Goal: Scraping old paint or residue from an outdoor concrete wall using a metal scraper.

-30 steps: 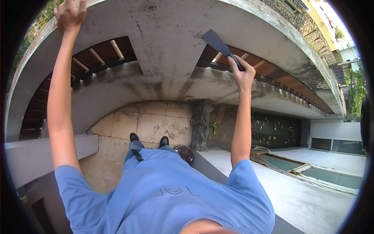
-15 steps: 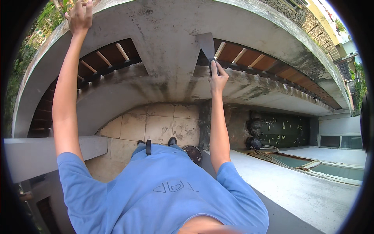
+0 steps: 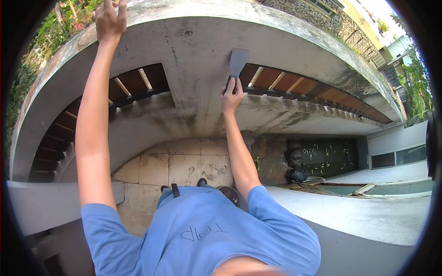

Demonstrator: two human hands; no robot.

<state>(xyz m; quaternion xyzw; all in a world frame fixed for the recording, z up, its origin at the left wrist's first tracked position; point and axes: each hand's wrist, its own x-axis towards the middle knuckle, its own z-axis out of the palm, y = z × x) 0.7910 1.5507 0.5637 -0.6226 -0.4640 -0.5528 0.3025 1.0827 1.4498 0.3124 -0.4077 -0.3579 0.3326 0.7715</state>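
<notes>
Head view: the right hand (image 3: pixel 232 97) pinches the dark handle of a flat grey scraper with a flared blade (image 3: pixel 238 63), thumb and fingers pressed together around it. The step in hand looks like working the blade over the pale grey, stained concrete wall (image 3: pixel 198 78), at the upright strip between two long openings. The next move would seem to call for a low blade angle and even pressure, with care at the corner of the right-hand opening, backed by reddish-brown slats (image 3: pixel 268 79), where the edge could slip or catch.

The scraper lies in the right hand, its blade reaching beyond the fingers, away from the body and toward the weathered concrete ledge (image 3: pixel 207 9) along the top of the wall. The blade's left part overlaps the upright strip and its lower right side is just beside the opening; I cannot tell whether its edge touches the concrete.

The left hand (image 3: pixel 110 24) is up at the ledge, well apart from the scraper, its fingers somewhat bent; the picture's rim cuts off the tips, so how firmly it grips, if at all, cannot be told
</notes>
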